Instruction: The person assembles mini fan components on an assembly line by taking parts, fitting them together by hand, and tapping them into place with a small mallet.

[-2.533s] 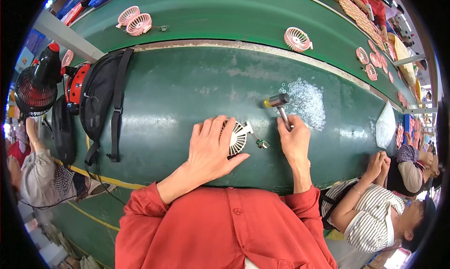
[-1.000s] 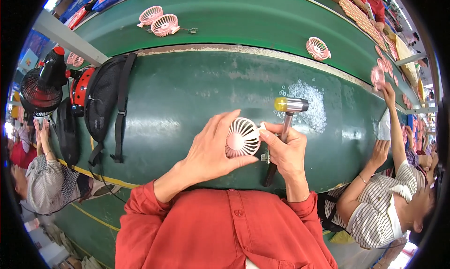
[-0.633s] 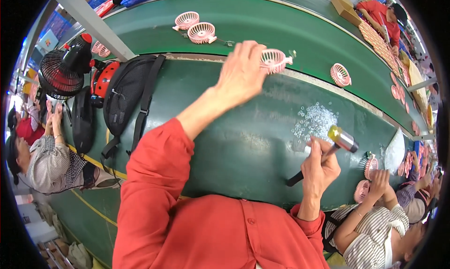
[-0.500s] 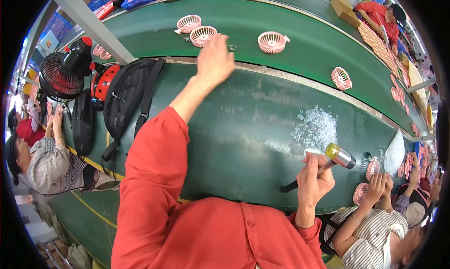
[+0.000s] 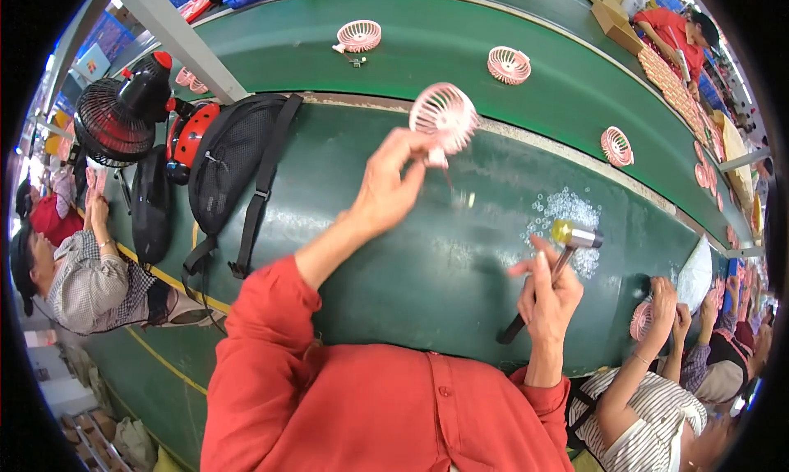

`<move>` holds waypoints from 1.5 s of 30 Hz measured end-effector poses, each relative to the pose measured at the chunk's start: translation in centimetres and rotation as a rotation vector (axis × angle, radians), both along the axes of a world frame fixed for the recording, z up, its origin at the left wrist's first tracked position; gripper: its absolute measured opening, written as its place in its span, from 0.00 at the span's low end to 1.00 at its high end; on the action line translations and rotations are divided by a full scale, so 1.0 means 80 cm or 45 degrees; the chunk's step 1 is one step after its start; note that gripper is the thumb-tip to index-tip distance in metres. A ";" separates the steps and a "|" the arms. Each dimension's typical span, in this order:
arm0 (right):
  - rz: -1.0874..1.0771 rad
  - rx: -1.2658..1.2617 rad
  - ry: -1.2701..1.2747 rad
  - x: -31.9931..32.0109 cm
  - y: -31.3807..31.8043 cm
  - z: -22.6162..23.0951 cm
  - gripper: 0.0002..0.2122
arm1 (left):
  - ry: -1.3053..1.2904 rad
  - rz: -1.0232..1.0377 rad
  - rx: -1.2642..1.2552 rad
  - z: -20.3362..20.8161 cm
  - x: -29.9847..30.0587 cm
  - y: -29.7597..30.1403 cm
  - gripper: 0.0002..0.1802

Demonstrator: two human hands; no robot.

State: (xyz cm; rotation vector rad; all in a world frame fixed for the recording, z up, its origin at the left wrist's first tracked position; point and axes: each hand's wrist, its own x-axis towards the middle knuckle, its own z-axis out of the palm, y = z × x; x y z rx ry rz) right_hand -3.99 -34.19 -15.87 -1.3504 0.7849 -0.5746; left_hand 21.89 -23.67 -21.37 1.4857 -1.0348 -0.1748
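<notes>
The green bench (image 5: 394, 250) bends toward the rim and its far right end is cut off. The black bag (image 5: 234, 156) hides part of the red item behind it. Left hand (image 5: 390, 188), fingers pinched on a pink fan (image 5: 444, 115), holds it above the bench; half a second ago that hand was empty, reaching to the belt. Right hand (image 5: 546, 295) stays closed round the hammer (image 5: 559, 258); the small clear parts (image 5: 567, 217) are too fine to identify.

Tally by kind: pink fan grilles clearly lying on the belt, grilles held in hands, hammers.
Pink round plastic fan grilles on the green belt: 3
Pink held grilles, in left hand and co-worker's hand: 2
Yellow-and-silver-headed hammer in right hand: 1
Total: 6
</notes>
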 end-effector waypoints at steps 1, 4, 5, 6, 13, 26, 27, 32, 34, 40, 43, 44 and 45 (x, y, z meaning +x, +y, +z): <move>-0.036 0.010 0.006 0.008 -0.003 0.005 0.14 | 0.008 -0.036 0.025 0.013 -0.029 0.011 0.19; 0.068 -0.028 0.036 0.035 -0.005 0.014 0.16 | -0.124 -0.149 0.067 0.021 -0.087 0.039 0.21; 0.121 0.072 0.019 0.041 -0.004 0.019 0.18 | -0.038 -0.189 0.128 0.029 -0.105 0.046 0.22; 0.158 0.059 0.048 0.041 -0.005 0.016 0.19 | -0.102 -0.201 0.132 0.032 -0.118 0.048 0.23; 0.125 0.042 0.125 0.023 -0.012 0.013 0.19 | -0.054 -0.237 0.042 0.028 -0.152 0.054 0.24; 0.200 -0.007 0.075 0.042 -0.008 0.017 0.17 | 1.772 -0.702 0.055 0.041 -0.152 0.035 0.20; 0.182 -0.031 -0.001 0.044 -0.006 0.014 0.17 | 1.806 -0.663 0.039 0.037 -0.150 0.033 0.19; 0.292 -0.174 0.208 0.025 0.015 -0.001 0.15 | 1.943 -0.526 -0.087 0.031 -0.146 0.034 0.14; 0.381 -0.078 0.304 0.019 0.024 -0.007 0.15 | 1.922 -0.507 -0.085 0.032 -0.143 0.032 0.14; 0.386 0.020 0.144 0.005 0.014 -0.010 0.13 | 1.885 -0.514 -0.026 0.031 -0.140 0.031 0.15; 0.436 -0.242 0.326 0.004 0.013 0.009 0.12 | 1.815 -0.500 -0.036 0.026 -0.140 0.029 0.15; 0.446 -0.414 0.423 0.004 0.013 0.014 0.12 | 1.740 -0.473 -0.029 0.024 -0.140 0.028 0.15; 0.445 -0.414 0.421 0.005 0.014 0.020 0.12 | 1.664 -0.446 -0.022 0.023 -0.140 0.028 0.15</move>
